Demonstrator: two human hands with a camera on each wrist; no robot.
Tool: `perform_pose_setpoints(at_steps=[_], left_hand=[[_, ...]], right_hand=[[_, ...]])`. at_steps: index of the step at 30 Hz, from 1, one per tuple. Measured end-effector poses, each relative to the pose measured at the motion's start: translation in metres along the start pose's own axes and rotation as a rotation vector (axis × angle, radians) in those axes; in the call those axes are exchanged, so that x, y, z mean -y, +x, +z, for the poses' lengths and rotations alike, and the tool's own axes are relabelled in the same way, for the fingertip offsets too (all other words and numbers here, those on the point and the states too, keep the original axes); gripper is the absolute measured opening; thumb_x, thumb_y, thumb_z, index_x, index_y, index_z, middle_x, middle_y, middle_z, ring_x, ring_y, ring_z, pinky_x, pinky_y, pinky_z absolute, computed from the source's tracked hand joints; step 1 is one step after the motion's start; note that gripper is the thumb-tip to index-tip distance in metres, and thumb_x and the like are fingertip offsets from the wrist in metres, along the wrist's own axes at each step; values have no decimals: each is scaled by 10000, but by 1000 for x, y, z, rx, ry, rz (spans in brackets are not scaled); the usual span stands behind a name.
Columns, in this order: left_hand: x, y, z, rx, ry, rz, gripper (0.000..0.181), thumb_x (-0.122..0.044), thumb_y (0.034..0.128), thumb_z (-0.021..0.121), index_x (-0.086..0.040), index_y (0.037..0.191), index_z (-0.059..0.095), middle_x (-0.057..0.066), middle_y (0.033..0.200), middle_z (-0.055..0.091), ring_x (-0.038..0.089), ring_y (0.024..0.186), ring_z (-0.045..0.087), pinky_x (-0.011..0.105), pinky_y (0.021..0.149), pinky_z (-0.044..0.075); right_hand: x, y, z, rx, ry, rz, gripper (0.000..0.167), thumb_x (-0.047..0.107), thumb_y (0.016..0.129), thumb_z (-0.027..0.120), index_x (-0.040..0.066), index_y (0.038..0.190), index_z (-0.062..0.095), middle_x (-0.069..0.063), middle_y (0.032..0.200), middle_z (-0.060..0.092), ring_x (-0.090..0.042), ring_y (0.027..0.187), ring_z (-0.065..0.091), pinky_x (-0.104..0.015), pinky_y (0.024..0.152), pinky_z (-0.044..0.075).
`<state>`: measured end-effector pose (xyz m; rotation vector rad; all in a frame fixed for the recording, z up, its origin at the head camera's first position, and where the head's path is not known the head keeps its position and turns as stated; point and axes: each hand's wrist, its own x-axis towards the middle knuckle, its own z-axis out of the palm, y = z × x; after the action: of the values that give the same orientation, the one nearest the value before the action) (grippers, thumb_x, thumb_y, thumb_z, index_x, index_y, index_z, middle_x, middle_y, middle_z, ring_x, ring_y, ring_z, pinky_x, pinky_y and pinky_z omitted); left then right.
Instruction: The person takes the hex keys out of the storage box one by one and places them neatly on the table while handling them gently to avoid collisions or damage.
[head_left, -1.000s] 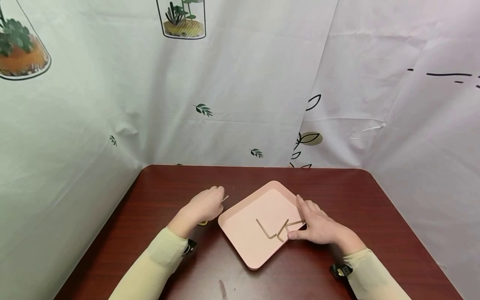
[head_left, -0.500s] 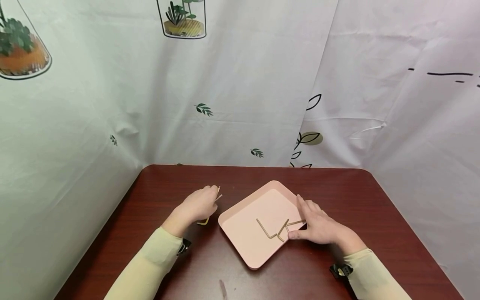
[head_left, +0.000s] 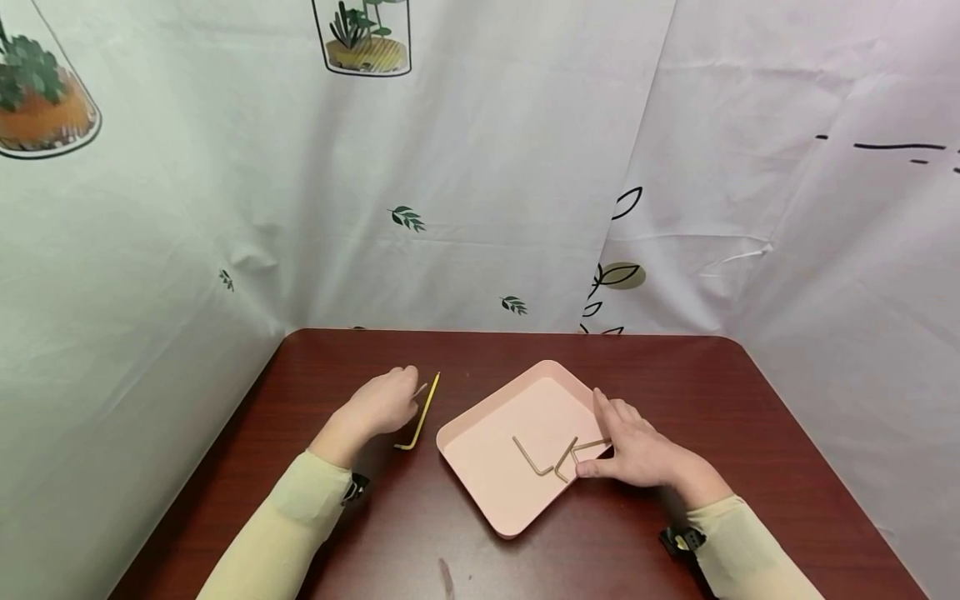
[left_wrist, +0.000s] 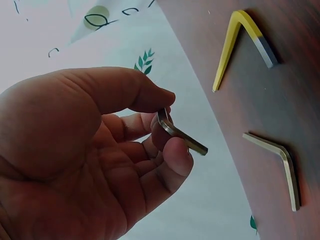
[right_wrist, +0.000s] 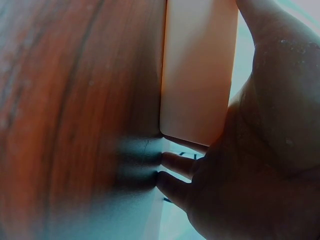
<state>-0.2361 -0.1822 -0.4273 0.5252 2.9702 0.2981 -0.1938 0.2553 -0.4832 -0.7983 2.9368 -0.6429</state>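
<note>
- The left hand [head_left: 384, 404] pinches a brass bent key [left_wrist: 185, 136] between thumb and fingertips, one arm of it sticking out past them.
- The step in hand looks like handling this key while the tray is steadied; the next move calls for a firm pinch and care with the neighbouring keys.
- Just right of that hand, on the table [head_left: 712, 417], lies a yellow bent key [head_left: 426, 408] with a dark short end; it lies between hand and tray, so could be knocked.
- Close by the left hand, a second brass key [left_wrist: 290, 180] rests on the table, seen only from the left wrist.
- Further right is the pink tray [head_left: 498, 492], set askew, holding three brass keys [head_left: 527, 457] toward its near right side.
- The right hand [head_left: 637, 450] is spread over the tray's right corner, touching it and covering part of one key; whether those keys touch each other, I cannot tell.
- Beyond both hands hangs a printed white curtain [head_left: 480, 167].
</note>
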Motion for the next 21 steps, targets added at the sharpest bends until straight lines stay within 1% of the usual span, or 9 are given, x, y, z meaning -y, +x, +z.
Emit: perform_pose_setpoints(at_steps=[8, 13, 16, 21], left_hand=[[7, -1, -1, -6, -7, -21, 130, -12, 978, 685, 18, 1053, 582, 116, 877, 570, 276, 783, 595, 486, 743, 544], [13, -2, 0, -7, -20, -33, 126, -2, 982, 674, 27, 1067, 587, 121, 881, 575, 277, 786, 592, 485, 738, 536], [17, -2, 0, -12, -25, -36, 128, -1, 982, 669, 34, 1078, 592, 124, 886, 583, 279, 789, 596, 486, 737, 534], [26, -2, 1, -14, -23, -49, 103, -20, 1001, 672, 24, 1050, 592, 112, 865, 587, 268, 764, 599, 472, 726, 540]], right_hand=[[-1, 0, 1, -3, 1, -8, 1359, 698, 850, 873, -157, 1674, 212, -276, 1462, 527, -492, 1379, 508, -668, 1124, 439], [-1, 0, 0, 0, -1, -1, 1360, 693, 848, 875, -155, 1677, 207, -277, 1480, 520, -487, 1398, 499, -663, 1136, 433], [-1, -1, -1, -2, -3, -8, 1355, 684, 848, 880, -155, 1676, 212, -277, 1486, 520, -487, 1399, 501, -659, 1134, 437], [0, -1, -1, -8, -7, -21, 1351, 684, 851, 879, -156, 1675, 215, -271, 1481, 526, -484, 1388, 509, -655, 1126, 444]])
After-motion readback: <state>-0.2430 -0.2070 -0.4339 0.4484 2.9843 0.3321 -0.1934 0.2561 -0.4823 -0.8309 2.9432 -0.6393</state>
